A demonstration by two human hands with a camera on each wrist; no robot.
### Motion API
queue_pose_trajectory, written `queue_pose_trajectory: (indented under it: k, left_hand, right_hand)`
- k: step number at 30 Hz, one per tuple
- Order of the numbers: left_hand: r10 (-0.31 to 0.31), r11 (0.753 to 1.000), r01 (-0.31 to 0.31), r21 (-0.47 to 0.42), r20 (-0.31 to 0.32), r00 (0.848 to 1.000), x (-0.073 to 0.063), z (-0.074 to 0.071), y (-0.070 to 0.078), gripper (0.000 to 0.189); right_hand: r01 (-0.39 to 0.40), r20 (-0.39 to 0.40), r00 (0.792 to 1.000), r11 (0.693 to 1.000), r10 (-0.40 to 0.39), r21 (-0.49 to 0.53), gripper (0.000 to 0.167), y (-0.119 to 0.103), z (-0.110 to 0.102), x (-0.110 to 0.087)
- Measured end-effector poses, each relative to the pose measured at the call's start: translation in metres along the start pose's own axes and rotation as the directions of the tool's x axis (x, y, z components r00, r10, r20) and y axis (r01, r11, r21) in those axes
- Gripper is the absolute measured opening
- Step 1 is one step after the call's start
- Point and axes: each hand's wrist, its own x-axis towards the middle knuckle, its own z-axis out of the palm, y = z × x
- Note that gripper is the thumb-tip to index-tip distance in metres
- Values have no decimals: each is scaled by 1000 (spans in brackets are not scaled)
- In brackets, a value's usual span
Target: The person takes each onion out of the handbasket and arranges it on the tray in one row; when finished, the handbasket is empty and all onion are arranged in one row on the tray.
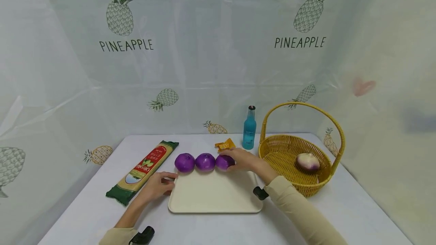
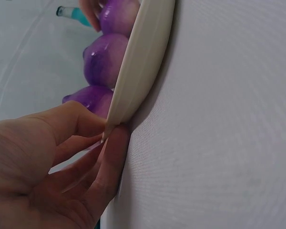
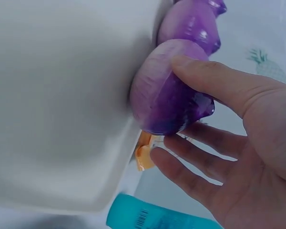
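Three glossy purple onions stand in a row along the far edge of a cream rectangular tray [image 1: 215, 195]: a left onion [image 1: 184, 163], a middle onion [image 1: 205, 162] and a right onion [image 1: 223, 163]. My right hand [image 1: 243, 160] holds the right onion, its thumb on one side and fingertips on the other, as the right wrist view shows. At the tray's left edge, my left hand [image 1: 158, 186] pinches the rim between thumb and fingers. The left wrist view has the tray's underside [image 2: 145, 62] close over the white cloth.
A green and yellow packet [image 1: 143, 171] lies slantwise left of the tray. Behind the onions are an orange wrapped packet [image 1: 225, 145] and an upright blue bottle [image 1: 249, 129]. At right stands a handled wicker basket [image 1: 277, 173] with a white and purple onion [image 1: 308, 161] inside.
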Motion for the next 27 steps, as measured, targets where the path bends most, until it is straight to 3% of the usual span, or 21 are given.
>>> queue_pose_trajectory:
  k: [5, 18, 23, 27]
  left_hand:
    - [19, 1000, -19, 0, 12, 1000, 0, 0, 0, 32]
    - [-18, 1000, 18, 18, -1, 1000, 0, 2, 1, 31]
    - [-17, 1000, 17, 0, 12, 1000, -1, 1, 3, 32]
    - [-1, 1000, 1, 0, 11, 1000, -1, 0, 4, 33]
  right_hand:
    - [-30, 4, 1000, 1000, 30, 1, 58, 0, 4, 3]
    - [-97, 11, 995, 995, 97, -6, 64, -1, 4, 1]
    - [-138, 8, 990, 990, 138, 10, 67, -1, -11, -16]
    - [-194, -6, 981, 981, 194, 31, 70, 5, -37, -45]
